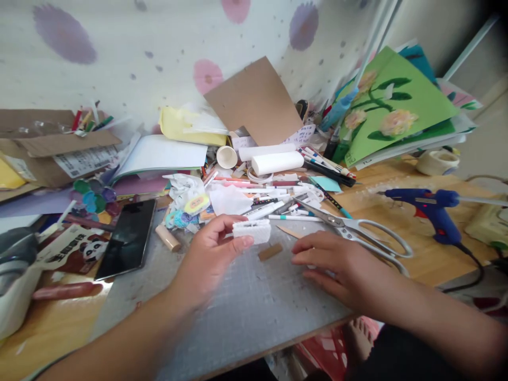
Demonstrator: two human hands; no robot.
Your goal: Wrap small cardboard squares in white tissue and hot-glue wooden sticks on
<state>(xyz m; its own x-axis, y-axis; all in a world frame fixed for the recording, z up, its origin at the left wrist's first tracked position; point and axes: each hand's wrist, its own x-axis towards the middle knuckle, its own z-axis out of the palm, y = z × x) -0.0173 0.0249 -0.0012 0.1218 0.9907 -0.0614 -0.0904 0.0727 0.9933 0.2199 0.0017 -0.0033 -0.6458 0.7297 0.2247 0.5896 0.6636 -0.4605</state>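
My left hand (212,248) pinches a small white foam block (254,230) between thumb and fingers, holding it just above the grey cutting mat (238,307). My right hand (331,262) lies flat on the mat to the right, fingers stretched out and pointing left, holding nothing. A small brown cardboard strip (270,251) lies on the mat between the two hands. Large white-handled scissors (357,230) rest just beyond my right hand.
A blue glue gun (432,209) stands at the right on the wooden desk. A black phone (127,238) lies at the left of the mat. Pens, paper rolls, a cardboard box (51,145) and green craft cards (397,106) crowd the back.
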